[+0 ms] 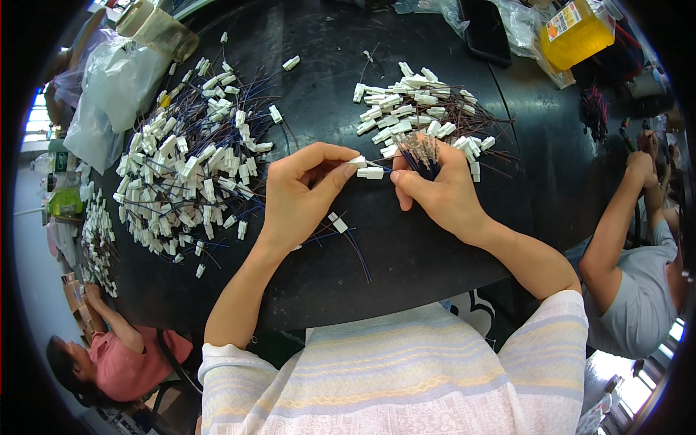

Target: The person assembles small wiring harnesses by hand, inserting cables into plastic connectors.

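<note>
My left hand pinches a small white plastic connector between thumb and forefinger. Just below its fingertips sits a second white connector, with a blue wire running toward my right hand. Closed round a bundle of thin dark wires with copper-coloured tips is my right hand; its thumb and forefinger also press on a wire leading to the connectors. Whether the two connectors touch is hard to tell. Between my forearms, a loose white connector with blue and dark wires lies on the black table.
A large heap of wired white connectors spreads at left; a smaller pile lies beyond my right hand. A black phone, a yellow-liquid bottle and plastic bags line the far side. People sit at left and right.
</note>
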Available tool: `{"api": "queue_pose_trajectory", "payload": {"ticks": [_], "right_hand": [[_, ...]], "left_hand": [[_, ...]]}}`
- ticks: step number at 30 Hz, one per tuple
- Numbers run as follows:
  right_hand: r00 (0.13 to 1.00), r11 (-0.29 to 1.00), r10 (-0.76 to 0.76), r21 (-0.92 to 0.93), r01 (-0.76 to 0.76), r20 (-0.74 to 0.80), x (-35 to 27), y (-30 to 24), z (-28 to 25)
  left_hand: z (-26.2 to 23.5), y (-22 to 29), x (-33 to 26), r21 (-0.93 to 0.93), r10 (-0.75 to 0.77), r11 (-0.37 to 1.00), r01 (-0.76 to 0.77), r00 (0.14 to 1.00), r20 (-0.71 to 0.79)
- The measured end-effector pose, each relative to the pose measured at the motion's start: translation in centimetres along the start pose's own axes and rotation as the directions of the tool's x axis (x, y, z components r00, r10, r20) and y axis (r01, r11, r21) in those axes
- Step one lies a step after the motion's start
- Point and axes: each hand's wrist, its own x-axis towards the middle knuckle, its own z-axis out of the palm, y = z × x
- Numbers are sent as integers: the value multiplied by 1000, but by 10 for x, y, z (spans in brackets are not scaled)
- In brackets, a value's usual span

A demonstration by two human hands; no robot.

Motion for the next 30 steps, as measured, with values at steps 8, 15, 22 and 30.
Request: {"api": "queue_pose_trajectory", "payload": {"ticks": [8,15,22,30], "right_hand": [[1000,1000,0,-8,0,10,1,2,1],[1000,999,-2,49,2,3,-1,1,-3],[1000,992,28,127,-26,-8,2,5,-7],[1000,998,9,66,-10,19,0,3,-7]], "left_hand": [[-3,0,-3,19,35,999,-35,999,-4],[-4,-3,-1,303,297,905,-297,954,47],[2,-3,0,304,386,873,-381,921,45],[12,-1,1,315,470,821,-477,877,102]]}}
